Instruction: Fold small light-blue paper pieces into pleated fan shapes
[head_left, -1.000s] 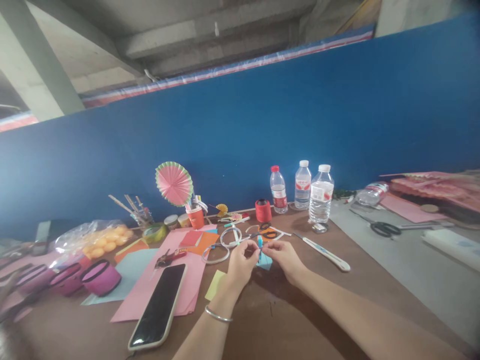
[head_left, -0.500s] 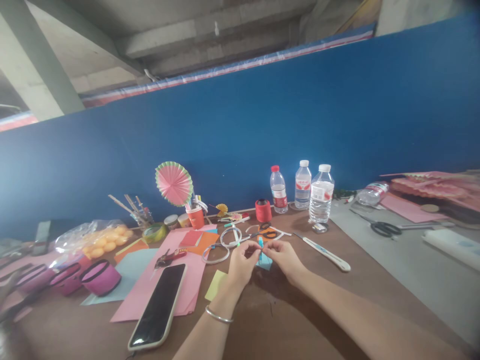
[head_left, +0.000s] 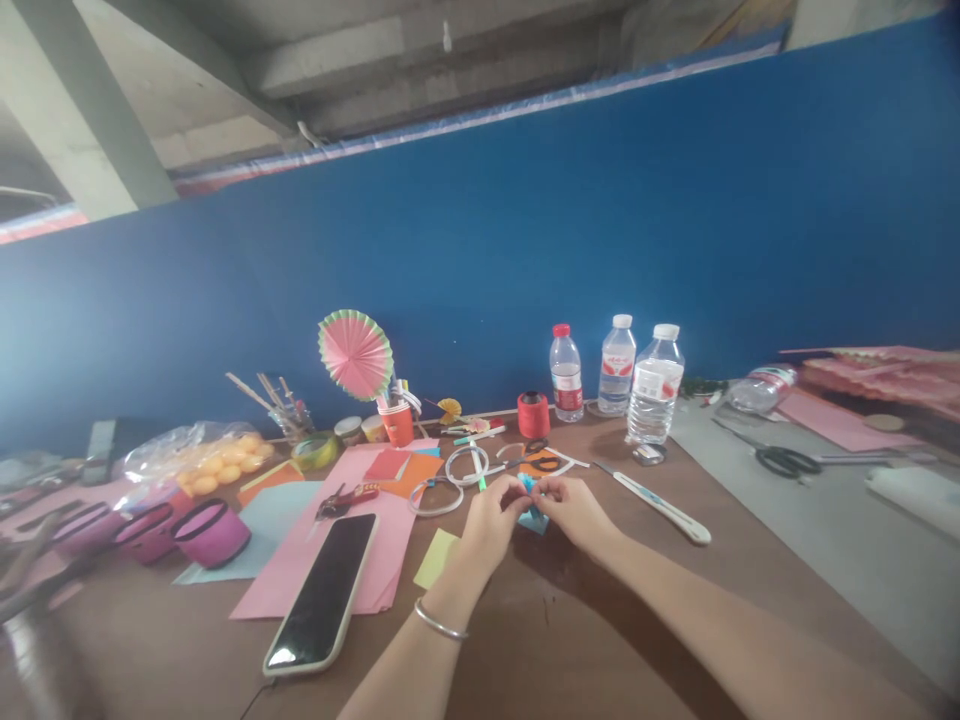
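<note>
Brown wooden worktop (head_left: 570,640) is running up to the blue partition wall (head_left: 525,260) behind. Black smartphone (head_left: 324,592) is lying on pink paper sheets (head_left: 375,560), left of the hands: left hand (head_left: 491,520) and right hand (head_left: 574,510) are meeting over a small blue folded paper piece (head_left: 534,517). White-handled craft knife (head_left: 660,500) is lying right of them. Three clear plastic water bottles (head_left: 616,378) are standing behind, against the wall; red thread spool (head_left: 533,414) is sitting left of them. Pink pleated paper fan (head_left: 355,354) is rising from a red paper cup (head_left: 397,423), far left.

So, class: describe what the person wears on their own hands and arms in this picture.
Both forearms are bare, with no sleeves in view. The left hand has a thin silver bangle at its wrist. The right hand shows no glove or watch; rings cannot be made out.
</note>
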